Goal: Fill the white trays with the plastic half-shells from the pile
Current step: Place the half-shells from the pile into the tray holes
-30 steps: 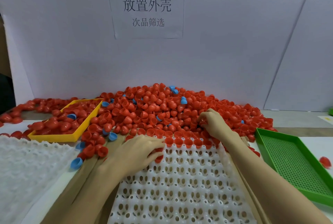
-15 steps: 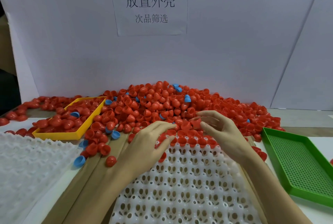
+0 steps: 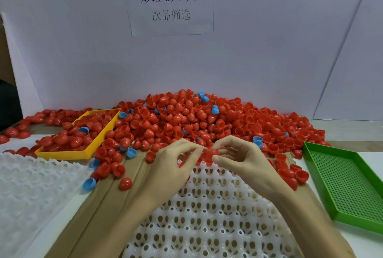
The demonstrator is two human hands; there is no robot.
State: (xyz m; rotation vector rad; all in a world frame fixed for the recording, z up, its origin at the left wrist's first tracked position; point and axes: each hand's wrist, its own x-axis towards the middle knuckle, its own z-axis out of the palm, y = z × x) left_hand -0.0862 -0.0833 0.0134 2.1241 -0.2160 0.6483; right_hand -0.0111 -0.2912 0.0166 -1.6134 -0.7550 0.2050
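Left hand (image 3: 165,166) and right hand (image 3: 246,160) meeting at far edge of white tray (image 3: 207,222), fingertips pinching one red half-shell (image 3: 211,152). Pile (image 3: 196,121) of red and blue shells directly behind. Yellow tray (image 3: 83,155) at left, holding shells. Green perforated tray (image 3: 344,185) at right. Second white tray (image 3: 27,187) at far left.

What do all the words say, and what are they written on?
"放置外壳": big top line on the white paper sign stuck to the back wall.
"次品筛选": smaller line under it, on the same sign.
No words or numbers show on the yellow tray, the green tray, the white tray or the shells.
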